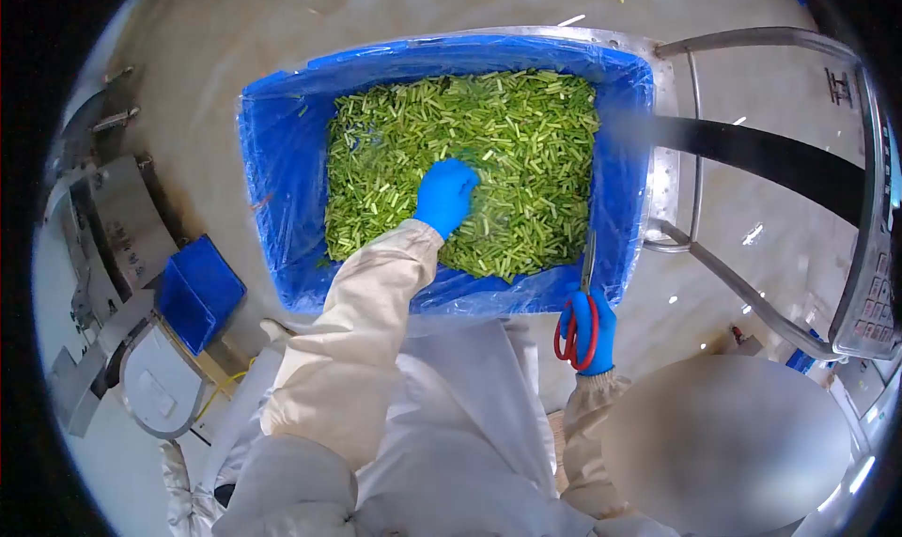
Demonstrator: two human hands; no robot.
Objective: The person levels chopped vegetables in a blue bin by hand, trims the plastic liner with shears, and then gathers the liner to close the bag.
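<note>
A large blue bin [272, 175] lined with clear plastic holds a wide layer of cut green stem pieces [540, 152]. My left hand [445, 197], in a blue glove, is over the middle of the greens with its fingers curled closed; what they hold, if anything, is hidden. My right hand [594, 328], also blue-gloved, is at the bin's near right corner, closed round the red handles of a pair of scissors [589, 255]. The blades point up and away, along the bin's right inner side.
A metal rail frame with a keypad panel [876, 297] stands at the right. At the left are a small blue bin [199, 293] and a round-cornered white scale-like plate [162, 382]. A blurred oval covers the lower right.
</note>
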